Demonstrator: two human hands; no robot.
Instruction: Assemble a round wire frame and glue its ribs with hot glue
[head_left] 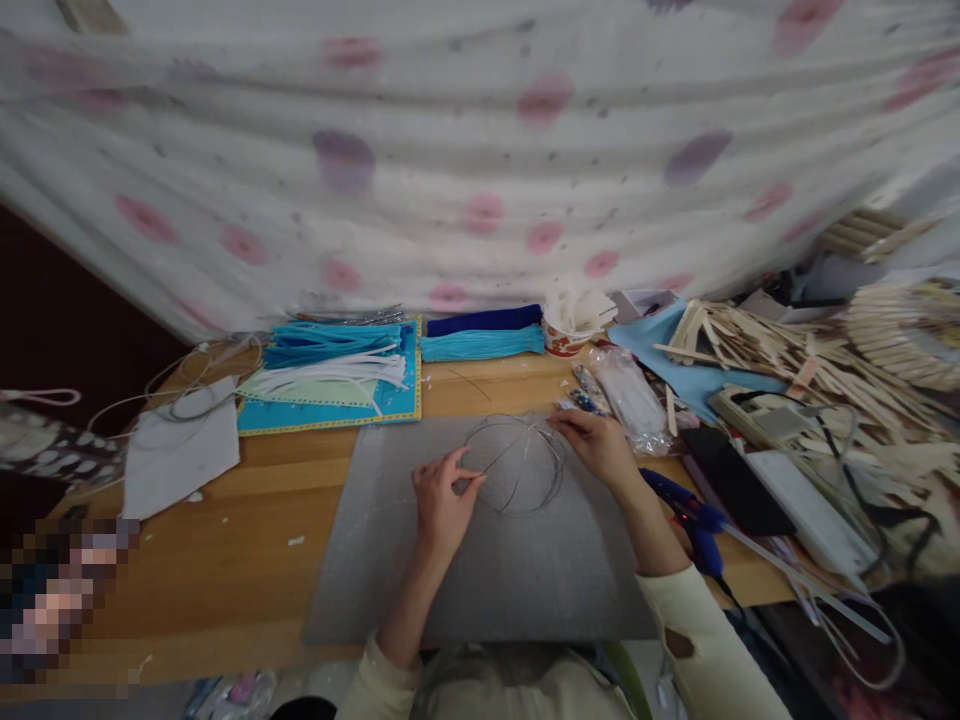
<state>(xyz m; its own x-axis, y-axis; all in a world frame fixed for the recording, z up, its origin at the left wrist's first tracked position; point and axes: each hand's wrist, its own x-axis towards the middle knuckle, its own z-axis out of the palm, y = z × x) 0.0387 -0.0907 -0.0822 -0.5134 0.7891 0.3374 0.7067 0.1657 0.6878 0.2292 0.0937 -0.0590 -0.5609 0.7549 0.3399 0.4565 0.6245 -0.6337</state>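
A loose coil of thin wire (517, 508) lies over the grey mat (405, 580), its loops crossing each other. My left hand (444, 500) is at the coil's left side, with thumb and fingertips pinched on a strand of wire. At the upper right of the coil, my right hand (596, 440) has its fingertips closed on the wire too. A straighter length of wire runs slantwise up from the left fingertips across the loops. The exact grip of the right fingertips is small and partly hidden.
Blue and white pipe cleaners (337, 350) lie on a blue board at back left. A paper cup (566, 335) stands at the back. To the right are a blue glue gun (694, 515), a black phone (739, 480) and many wooden sticks (750, 350).
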